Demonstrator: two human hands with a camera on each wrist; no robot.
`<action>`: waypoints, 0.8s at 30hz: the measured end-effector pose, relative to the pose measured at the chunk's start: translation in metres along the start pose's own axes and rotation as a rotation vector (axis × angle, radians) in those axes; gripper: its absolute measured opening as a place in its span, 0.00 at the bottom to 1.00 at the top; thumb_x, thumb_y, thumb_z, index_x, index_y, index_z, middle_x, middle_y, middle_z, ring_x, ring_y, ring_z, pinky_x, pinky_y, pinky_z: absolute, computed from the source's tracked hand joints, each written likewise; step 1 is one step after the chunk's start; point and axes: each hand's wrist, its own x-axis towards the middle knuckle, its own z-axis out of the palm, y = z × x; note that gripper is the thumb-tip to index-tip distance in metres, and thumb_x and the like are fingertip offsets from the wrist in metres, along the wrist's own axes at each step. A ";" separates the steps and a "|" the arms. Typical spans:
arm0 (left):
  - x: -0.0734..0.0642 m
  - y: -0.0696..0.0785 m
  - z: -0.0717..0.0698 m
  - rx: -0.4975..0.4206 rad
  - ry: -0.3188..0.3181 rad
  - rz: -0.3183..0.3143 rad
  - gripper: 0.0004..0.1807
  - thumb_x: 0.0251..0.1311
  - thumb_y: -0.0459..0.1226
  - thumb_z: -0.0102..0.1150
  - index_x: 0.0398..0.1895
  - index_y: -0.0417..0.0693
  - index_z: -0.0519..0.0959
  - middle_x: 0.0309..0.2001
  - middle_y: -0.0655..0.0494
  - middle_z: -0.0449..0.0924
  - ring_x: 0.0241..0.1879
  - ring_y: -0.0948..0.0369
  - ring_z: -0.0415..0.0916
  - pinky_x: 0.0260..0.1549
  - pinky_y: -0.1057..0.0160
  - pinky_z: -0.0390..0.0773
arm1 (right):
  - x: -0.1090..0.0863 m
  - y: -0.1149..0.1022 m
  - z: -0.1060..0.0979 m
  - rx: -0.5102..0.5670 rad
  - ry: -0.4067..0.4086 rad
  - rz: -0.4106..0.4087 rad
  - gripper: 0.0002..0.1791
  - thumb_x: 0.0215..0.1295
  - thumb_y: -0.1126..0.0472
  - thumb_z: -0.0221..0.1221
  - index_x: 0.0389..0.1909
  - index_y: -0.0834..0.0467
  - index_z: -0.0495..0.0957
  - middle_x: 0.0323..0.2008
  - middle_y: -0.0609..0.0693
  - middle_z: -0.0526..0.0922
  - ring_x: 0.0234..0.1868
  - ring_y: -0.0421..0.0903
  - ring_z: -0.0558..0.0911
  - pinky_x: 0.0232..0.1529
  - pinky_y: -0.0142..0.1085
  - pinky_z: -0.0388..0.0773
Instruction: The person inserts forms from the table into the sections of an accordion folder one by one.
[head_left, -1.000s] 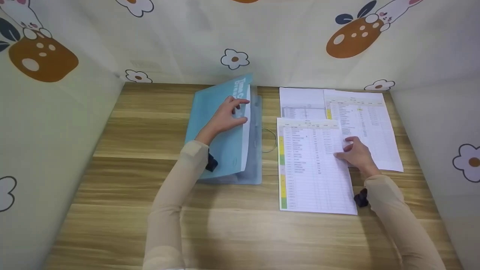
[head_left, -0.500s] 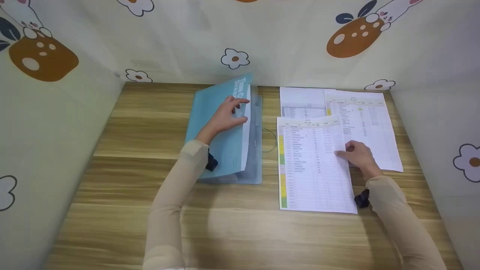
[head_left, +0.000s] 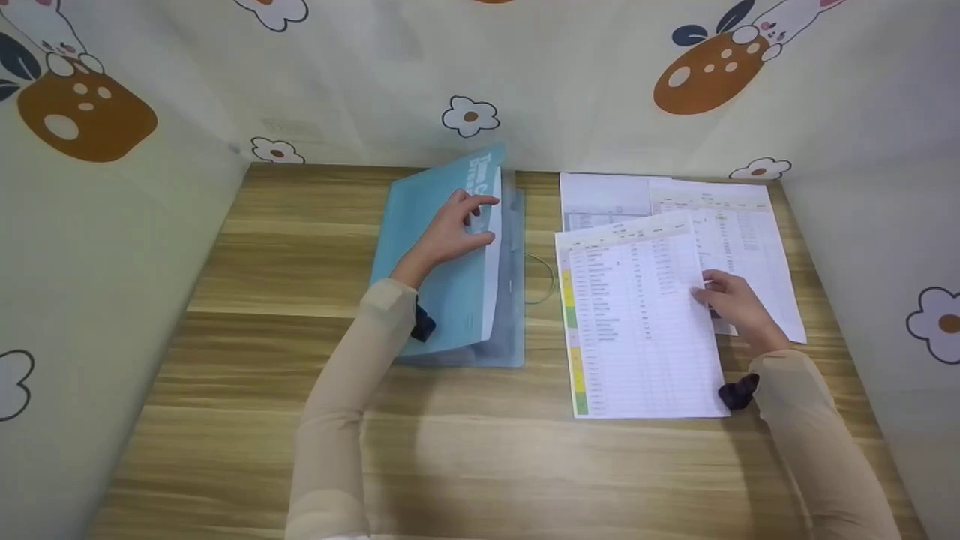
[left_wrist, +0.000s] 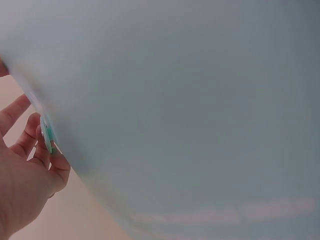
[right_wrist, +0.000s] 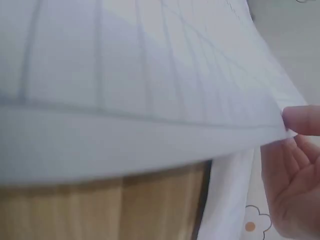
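A light-blue document folder (head_left: 461, 304) lies on the table with its cover partly raised. My left hand (head_left: 450, 232) holds the cover near its right edge. Up close in the left wrist view, the fingers (left_wrist: 58, 167) curl at that edge, around a small green tab (left_wrist: 47, 135). On the right, my right hand (head_left: 739, 306) pinches the right edge of a printed table sheet (head_left: 630, 352) with coloured cells down its left side. The right wrist view has the thumb (right_wrist: 302, 120) on top of the sheet and the other fingers beneath.
Behind the held sheet lie another printed sheet (head_left: 750, 255) and a mostly white page (head_left: 604, 193), partly covered. A thin green elastic loop (head_left: 551, 277) sticks out from the folder's right side. Patterned cloth walls (head_left: 360, 105) enclose the wooden table (head_left: 480, 465).
The right hand has shifted right and slightly away, drawing the held sheet along and tilting it, with its upper right corner lifted farther back. Left hand and folder stay put.
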 end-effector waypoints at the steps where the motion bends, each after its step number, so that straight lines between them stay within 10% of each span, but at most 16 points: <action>1: 0.000 0.000 0.000 0.001 0.000 -0.001 0.26 0.49 0.40 0.57 0.55 0.52 0.69 0.38 0.54 0.62 0.36 0.58 0.61 0.32 0.63 0.66 | -0.001 -0.001 -0.002 0.013 0.002 -0.006 0.23 0.64 0.61 0.48 0.55 0.71 0.60 0.38 0.58 0.74 0.33 0.43 0.76 0.32 0.34 0.72; 12: 0.000 0.001 0.000 0.002 -0.009 -0.011 0.26 0.49 0.41 0.57 0.56 0.54 0.69 0.39 0.54 0.62 0.37 0.59 0.61 0.33 0.64 0.67 | -0.001 -0.009 -0.010 0.642 0.027 -0.042 0.10 0.61 0.68 0.51 0.43 0.61 0.66 0.31 0.49 0.80 0.29 0.41 0.80 0.28 0.30 0.74; 24: -0.001 0.001 -0.001 0.010 -0.010 -0.006 0.27 0.48 0.41 0.56 0.56 0.53 0.69 0.38 0.54 0.62 0.36 0.59 0.61 0.33 0.63 0.66 | 0.002 -0.011 -0.007 0.921 0.018 -0.056 0.09 0.61 0.72 0.48 0.40 0.61 0.71 0.33 0.52 0.80 0.32 0.44 0.80 0.29 0.32 0.74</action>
